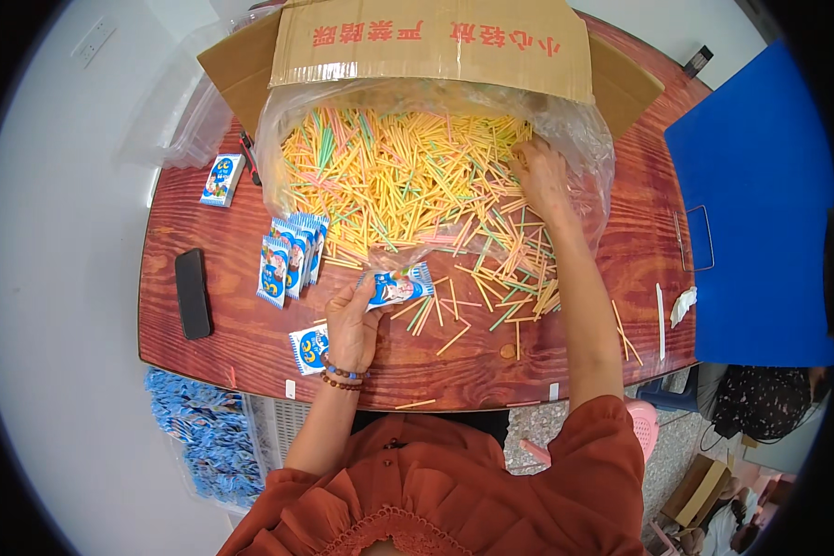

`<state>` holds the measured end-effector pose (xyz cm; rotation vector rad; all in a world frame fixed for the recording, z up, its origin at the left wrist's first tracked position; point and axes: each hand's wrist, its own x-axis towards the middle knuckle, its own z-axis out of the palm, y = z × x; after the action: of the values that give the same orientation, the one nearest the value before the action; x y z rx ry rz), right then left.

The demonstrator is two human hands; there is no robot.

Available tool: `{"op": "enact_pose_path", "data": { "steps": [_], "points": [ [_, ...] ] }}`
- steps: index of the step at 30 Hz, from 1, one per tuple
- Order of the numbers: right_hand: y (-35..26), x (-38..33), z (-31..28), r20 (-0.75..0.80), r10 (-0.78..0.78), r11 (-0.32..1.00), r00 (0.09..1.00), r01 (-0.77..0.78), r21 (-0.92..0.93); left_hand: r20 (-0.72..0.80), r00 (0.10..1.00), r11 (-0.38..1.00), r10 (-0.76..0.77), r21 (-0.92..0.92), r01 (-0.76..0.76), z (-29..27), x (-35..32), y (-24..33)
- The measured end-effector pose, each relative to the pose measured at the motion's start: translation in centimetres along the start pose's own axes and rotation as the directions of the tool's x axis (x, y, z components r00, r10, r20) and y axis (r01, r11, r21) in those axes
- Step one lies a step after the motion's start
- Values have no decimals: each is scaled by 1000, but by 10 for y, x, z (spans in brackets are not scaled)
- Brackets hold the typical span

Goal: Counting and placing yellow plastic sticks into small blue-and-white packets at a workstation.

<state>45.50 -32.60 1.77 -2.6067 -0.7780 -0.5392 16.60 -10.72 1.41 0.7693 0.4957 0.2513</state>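
My left hand (350, 324), with a beaded bracelet on its wrist, pinches a small blue-and-white packet (400, 286) above the table's near side. Thin yellow, pink and green sticks (408, 176) spill in a big heap from a clear plastic liner (595, 185) in a tipped cardboard box (431, 46). My right hand (540, 178) reaches to the heap's right side, its fingers curled around some sticks; the fingertips are partly hidden. Several filled packets (292, 255) stand in an overlapping group left of the heap. Another packet (308, 349) lies beside my left wrist, partly covered by it.
A black phone (193, 293), a white packet-sized box (221, 180) and a red-black cutter (249, 156) lie on the left of the wooden table (232, 343). A bin of blue packets (199, 435) stands below. At right are a blue board (760, 213) and a crumpled tissue (683, 307).
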Motion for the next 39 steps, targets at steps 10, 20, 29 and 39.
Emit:
{"op": "enact_pose_path", "data": {
  "steps": [10,20,29,39],
  "points": [
    [4,36,25,299,29,970,954,45,-237,-34,999,1000,14,-26,-15,-9,-1,10],
    [15,5,10,207,0,999,978,-8,38,24,999,996,-43,-75,45,-15,2,6],
    [21,0,8,279,114,947,953,-190,260,5,998,992,-64,-108,65,3,-3,3],
    [-75,-29,-17,237,292,373,927,-338,864,60,995,984,-74,-156,82,-1,4,-6]
  ]
}}
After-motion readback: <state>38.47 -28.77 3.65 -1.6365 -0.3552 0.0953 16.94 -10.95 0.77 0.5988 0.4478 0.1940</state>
